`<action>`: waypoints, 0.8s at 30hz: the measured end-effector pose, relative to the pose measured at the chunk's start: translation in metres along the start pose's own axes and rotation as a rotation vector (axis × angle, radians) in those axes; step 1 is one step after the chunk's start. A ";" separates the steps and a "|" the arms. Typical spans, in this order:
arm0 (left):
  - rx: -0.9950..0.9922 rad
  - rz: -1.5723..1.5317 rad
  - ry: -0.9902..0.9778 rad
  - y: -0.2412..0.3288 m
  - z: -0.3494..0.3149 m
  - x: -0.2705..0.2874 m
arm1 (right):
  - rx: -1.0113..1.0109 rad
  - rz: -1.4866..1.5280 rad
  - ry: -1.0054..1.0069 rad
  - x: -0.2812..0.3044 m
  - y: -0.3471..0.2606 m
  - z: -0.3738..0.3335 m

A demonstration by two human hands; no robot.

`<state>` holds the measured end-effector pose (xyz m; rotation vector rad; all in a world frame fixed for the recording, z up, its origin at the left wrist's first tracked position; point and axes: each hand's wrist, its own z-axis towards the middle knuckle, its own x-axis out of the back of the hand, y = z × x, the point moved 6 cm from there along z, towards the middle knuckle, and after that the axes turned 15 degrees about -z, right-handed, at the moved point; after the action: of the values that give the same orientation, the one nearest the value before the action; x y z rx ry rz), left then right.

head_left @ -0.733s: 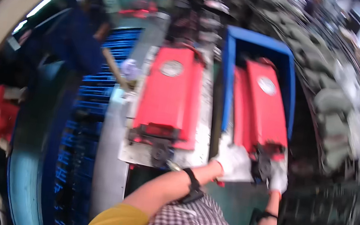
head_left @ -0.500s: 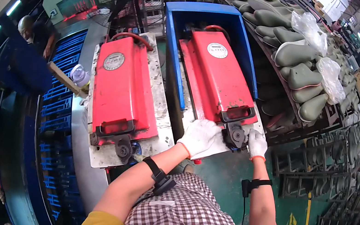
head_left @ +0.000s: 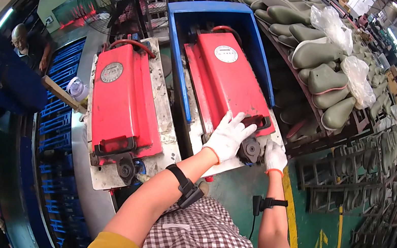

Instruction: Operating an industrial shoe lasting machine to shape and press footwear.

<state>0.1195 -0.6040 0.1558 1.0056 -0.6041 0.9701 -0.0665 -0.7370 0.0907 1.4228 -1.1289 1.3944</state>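
A red machine cover point(head_left: 237, 73) with a round white dial plate lies inside a blue guard point(head_left: 265, 57), on a pale base plate point(head_left: 227, 167). My left hand point(head_left: 226, 139), in a white knitted glove with an orange cuff, spreads its fingers over the cover's near end, beside the black handle point(head_left: 263, 124). Just below that handle sits a round black latch point(head_left: 250, 149). To the latch's right, my right hand point(head_left: 274, 158), gloved the same way, has its fingers curled at the base plate's near right corner. What they pinch, if anything, is hidden.
A second red machine cover point(head_left: 120, 97) stands to the left, with its own black latch point(head_left: 126, 168). Grey-green clogs point(head_left: 316, 54) pile on a rack at right, some with clear plastic bags point(head_left: 356, 78). Blue racks point(head_left: 58, 98) and a co-worker point(head_left: 27, 47) are at far left.
My left hand has lifted from beside the latch up onto the red cover near the handle, its fingers now spread. My right hand stays by the plate's corner. The whole view has shifted slightly.
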 end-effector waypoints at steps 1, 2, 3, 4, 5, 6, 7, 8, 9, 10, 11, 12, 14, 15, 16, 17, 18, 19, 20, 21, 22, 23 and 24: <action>-0.004 -0.007 0.001 0.003 0.005 -0.004 | 0.000 -0.036 0.001 -0.003 0.008 0.003; -0.004 -0.016 0.009 0.003 0.005 -0.003 | 0.029 -0.027 0.006 -0.003 0.008 0.002; 0.006 -0.025 -0.002 0.003 0.005 -0.003 | 0.078 0.001 -0.023 -0.004 0.008 0.002; 0.008 -0.035 -0.014 0.002 0.005 -0.004 | 0.123 0.030 -0.049 -0.006 0.010 0.001; 0.013 -0.045 -0.005 0.001 0.002 -0.004 | 0.206 0.100 -0.077 -0.005 0.008 -0.005; 0.023 -0.034 -0.024 0.000 0.001 -0.003 | 0.293 0.170 -0.104 0.002 0.006 -0.011; 0.033 -0.029 -0.037 0.000 -0.002 -0.001 | 0.423 0.178 -0.126 0.010 0.001 -0.018; 0.047 -0.026 -0.053 -0.001 -0.004 0.000 | 0.554 0.181 -0.152 0.019 -0.005 -0.025; 0.050 -0.017 -0.056 -0.001 -0.005 0.001 | 0.577 0.175 -0.185 0.027 -0.009 -0.028; 0.048 -0.019 -0.062 0.002 -0.004 -0.001 | 0.579 0.158 -0.196 0.031 -0.005 -0.031; 0.029 -0.018 -0.049 0.005 -0.002 -0.001 | 0.572 0.133 -0.166 0.027 -0.001 -0.029; 0.012 -0.014 -0.043 0.007 0.000 -0.003 | 0.565 0.108 -0.138 0.021 0.003 -0.027; 0.022 -0.015 -0.056 0.008 0.001 -0.001 | 0.553 0.118 -0.098 0.019 0.003 -0.030; 0.041 -0.022 -0.075 0.008 0.001 -0.001 | 0.539 0.125 -0.071 0.019 0.004 -0.028; 0.041 -0.016 -0.070 0.008 0.001 -0.001 | 0.544 0.127 -0.065 0.022 0.000 -0.028; 0.051 -0.011 -0.077 0.006 0.001 -0.001 | 0.523 0.145 -0.088 0.023 -0.002 -0.027; 0.061 -0.008 -0.083 0.005 0.001 -0.001 | 0.502 0.162 -0.111 0.024 -0.003 -0.026; 0.057 -0.005 -0.081 0.005 0.002 -0.001 | 0.501 0.163 -0.106 0.026 -0.003 -0.025; 0.064 -0.010 -0.095 0.004 0.003 -0.002 | 0.473 0.176 -0.137 0.026 -0.001 -0.024; 0.071 -0.013 -0.110 0.003 0.004 -0.003 | 0.446 0.189 -0.168 0.025 0.000 -0.023; 0.069 -0.009 -0.106 0.003 0.004 -0.003 | 0.449 0.190 -0.162 0.025 0.001 -0.024; 0.063 -0.004 -0.101 0.003 0.005 -0.004 | 0.397 0.213 -0.184 0.020 0.006 -0.026; 0.056 0.001 -0.096 0.003 0.005 -0.005 | 0.345 0.237 -0.205 0.016 0.010 -0.029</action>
<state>0.1147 -0.6102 0.1556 1.1063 -0.6601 0.9475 -0.0843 -0.7124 0.1074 1.7518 -1.2629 1.7025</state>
